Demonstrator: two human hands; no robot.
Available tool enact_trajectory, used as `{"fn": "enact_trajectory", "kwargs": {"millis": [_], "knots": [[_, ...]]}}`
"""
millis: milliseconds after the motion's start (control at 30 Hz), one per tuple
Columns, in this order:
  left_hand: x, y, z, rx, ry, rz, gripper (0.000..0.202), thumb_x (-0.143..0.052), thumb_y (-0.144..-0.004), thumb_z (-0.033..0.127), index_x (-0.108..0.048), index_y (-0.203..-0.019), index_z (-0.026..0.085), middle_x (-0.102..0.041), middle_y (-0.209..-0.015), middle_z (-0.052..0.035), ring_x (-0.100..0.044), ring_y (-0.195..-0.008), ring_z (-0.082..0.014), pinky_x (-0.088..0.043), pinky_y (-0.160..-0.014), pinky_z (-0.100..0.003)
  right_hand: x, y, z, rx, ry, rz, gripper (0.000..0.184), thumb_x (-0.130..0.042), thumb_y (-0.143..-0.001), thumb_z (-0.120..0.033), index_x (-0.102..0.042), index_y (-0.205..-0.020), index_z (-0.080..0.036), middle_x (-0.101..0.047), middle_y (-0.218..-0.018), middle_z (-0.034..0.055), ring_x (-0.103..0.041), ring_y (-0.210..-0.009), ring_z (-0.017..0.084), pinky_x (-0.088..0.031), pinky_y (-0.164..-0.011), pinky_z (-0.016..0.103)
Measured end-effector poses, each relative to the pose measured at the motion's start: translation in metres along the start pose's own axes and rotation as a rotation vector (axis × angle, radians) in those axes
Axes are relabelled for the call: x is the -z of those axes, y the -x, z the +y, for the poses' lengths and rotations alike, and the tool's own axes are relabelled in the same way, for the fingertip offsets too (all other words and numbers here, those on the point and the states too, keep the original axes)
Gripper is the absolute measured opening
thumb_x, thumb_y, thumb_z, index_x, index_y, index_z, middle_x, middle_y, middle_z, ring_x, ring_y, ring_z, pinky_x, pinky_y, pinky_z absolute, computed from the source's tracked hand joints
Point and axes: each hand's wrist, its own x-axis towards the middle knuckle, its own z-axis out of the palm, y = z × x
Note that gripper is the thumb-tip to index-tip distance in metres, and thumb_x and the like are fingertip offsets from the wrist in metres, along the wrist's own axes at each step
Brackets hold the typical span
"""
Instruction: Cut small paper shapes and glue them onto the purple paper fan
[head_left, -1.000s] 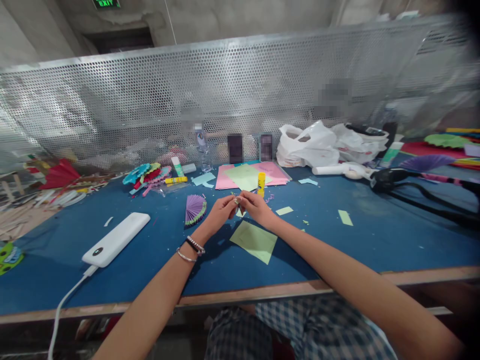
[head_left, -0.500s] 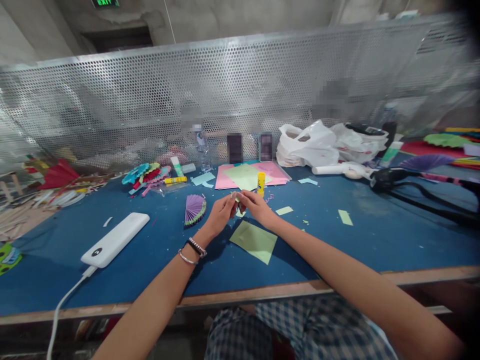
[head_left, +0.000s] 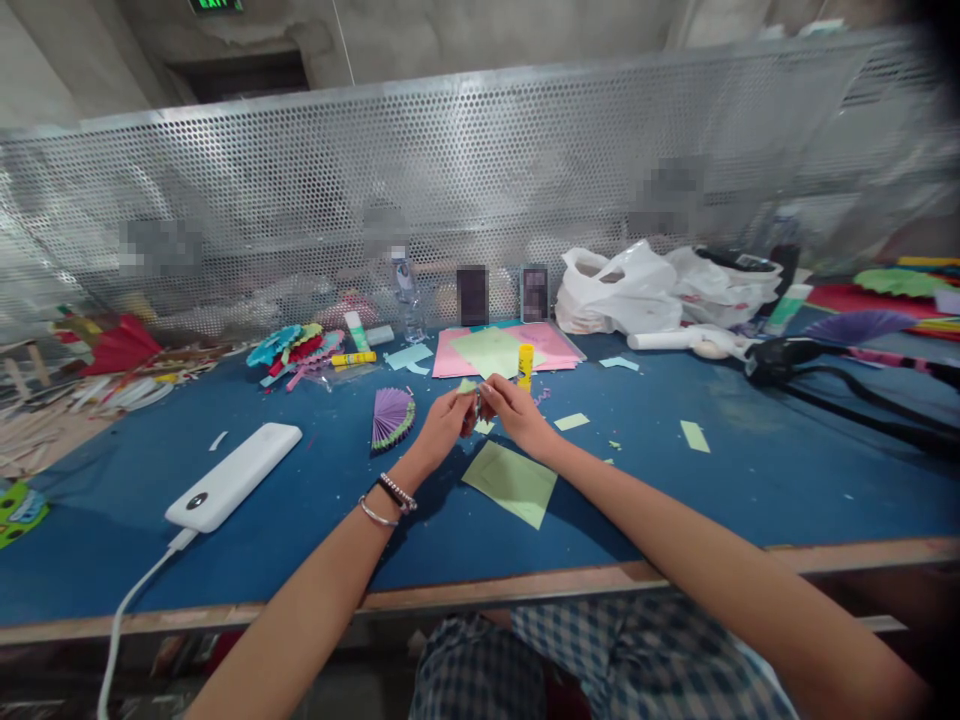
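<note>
Above the blue table, my left hand (head_left: pixel 444 425) and my right hand (head_left: pixel 517 412) meet at the fingertips. A small light-green piece of paper (head_left: pixel 466 386) sticks up from my left thumb and fingers, which pinch it. The fingers of my right hand are curled closed beside it; a small dark, shiny bit shows between the hands, too small to name. Just below them lies a green sheet of paper (head_left: pixel 511 482). A smaller green scrap (head_left: pixel 484 426) is partly hidden under my fingers. Behind my right hand stands a yellow glue stick (head_left: pixel 525 367).
A purple pleated paper fan (head_left: pixel 391 418) lies left of my hands, a white power bank (head_left: pixel 234 478) with its cable farther left. Pink sheets (head_left: pixel 448 352), a water bottle (head_left: pixel 407 300) and white plastic bags (head_left: pixel 619 290) line the back. Green scraps (head_left: pixel 572 421) lie to the right.
The small green paper now stands up higher out of my left fingers, and my right fingers have shifted slightly. The objects on the table stay in place; the view has moved a little.
</note>
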Motion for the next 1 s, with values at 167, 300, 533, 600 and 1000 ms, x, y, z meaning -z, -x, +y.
{"fn": "enact_trajectory", "kwargs": {"millis": [167,300,533,600,1000], "knots": [[0.0,-0.001,0.0,-0.024,-0.008,-0.019,0.035,-0.044,-0.082,0.046,-0.042,-0.062,0.018,-0.04,-0.048,0.0039,-0.037,-0.043,-0.009,-0.03,-0.045,-0.023,0.001,0.002,-0.003,0.043,0.168,-0.011,0.029,-0.035,-0.088,-0.044,-0.046,-0.079,-0.019,-0.051,-0.066,-0.0004,-0.048,-0.06,0.011,-0.038,-0.057,0.024],[0.001,-0.002,0.0,0.015,0.002,0.009,0.035,-0.044,-0.081,0.047,-0.042,-0.062,0.018,-0.041,-0.048,0.004,-0.038,-0.044,-0.0089,-0.031,-0.046,-0.023,0.0,0.002,0.002,0.053,0.233,0.047,0.023,-0.041,-0.086,-0.042,-0.045,-0.09,-0.02,-0.051,-0.074,0.0009,-0.048,-0.065,0.013,-0.039,-0.058,0.025],[0.001,-0.002,-0.004,0.047,-0.038,0.026,0.035,-0.042,-0.082,0.046,-0.039,-0.06,0.018,-0.038,-0.047,0.0041,-0.035,-0.043,-0.0093,-0.027,-0.044,-0.023,0.002,0.003,-0.005,0.259,0.373,0.075,0.024,-0.042,-0.087,-0.03,-0.046,-0.109,-0.021,-0.049,-0.101,0.0092,-0.049,-0.089,0.019,-0.043,-0.076,0.033],[0.0,-0.001,-0.005,0.029,-0.089,0.014,0.035,-0.039,-0.083,0.045,-0.039,-0.06,0.018,-0.038,-0.048,0.0037,-0.034,-0.044,-0.0095,-0.027,-0.045,-0.023,0.003,0.004,-0.009,0.32,0.418,0.057,0.026,-0.043,-0.087,-0.027,-0.048,-0.111,-0.022,-0.048,-0.105,0.01,-0.046,-0.098,0.021,-0.041,-0.084,0.037],[0.004,0.0,-0.008,-0.007,-0.282,-0.063,0.039,-0.036,-0.084,0.037,-0.036,-0.05,0.017,-0.038,-0.043,0.0021,-0.034,-0.043,-0.0094,-0.025,-0.045,-0.024,0.004,0.002,-0.009,0.373,0.369,-0.016,0.02,-0.044,-0.087,-0.025,-0.057,-0.102,-0.024,-0.05,-0.1,0.0083,-0.048,-0.098,0.02,-0.042,-0.086,0.038]]}}
